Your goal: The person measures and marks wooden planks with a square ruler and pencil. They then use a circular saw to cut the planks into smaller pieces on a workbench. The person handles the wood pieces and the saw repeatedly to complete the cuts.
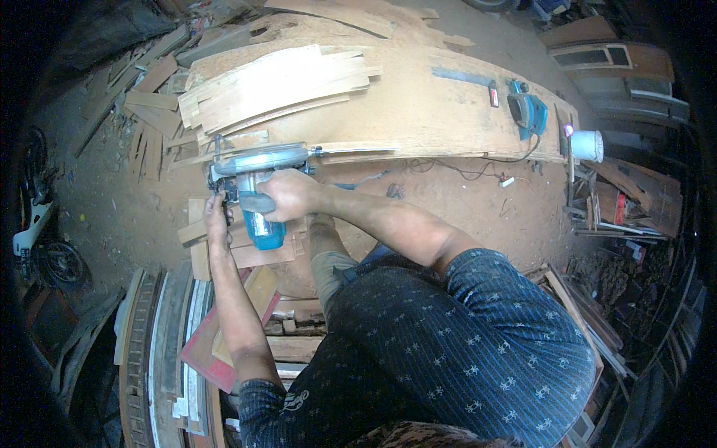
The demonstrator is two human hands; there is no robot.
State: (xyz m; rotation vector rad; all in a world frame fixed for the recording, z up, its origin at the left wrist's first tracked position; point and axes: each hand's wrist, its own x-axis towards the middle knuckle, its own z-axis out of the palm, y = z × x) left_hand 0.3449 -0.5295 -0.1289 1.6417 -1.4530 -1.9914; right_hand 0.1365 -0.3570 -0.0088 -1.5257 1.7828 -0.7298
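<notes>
A teal circular saw [266, 233] with a grey blade guard lies over the near left edge of the wooden workbench [418, 112]. Its rear handle is wrapped by my right hand [290, 196], the forearm reaching in from the right. My left hand [216, 221] is closed at the saw's left side, fingers against the dark fittings by its base; the exact grip is partly hidden. Under and beyond the saw, a narrow wood strip [358, 148] runs along the bench's near edge. The blade itself cannot be seen.
Thin pale boards [269, 86] are stacked on the bench's left part. A teal electric planer [527, 110] rests at its right end, near a white bucket [588, 145]. Cables [455, 170] trail below the edge. Scrap wood [153, 101] and stacked planks [160, 336] lie about.
</notes>
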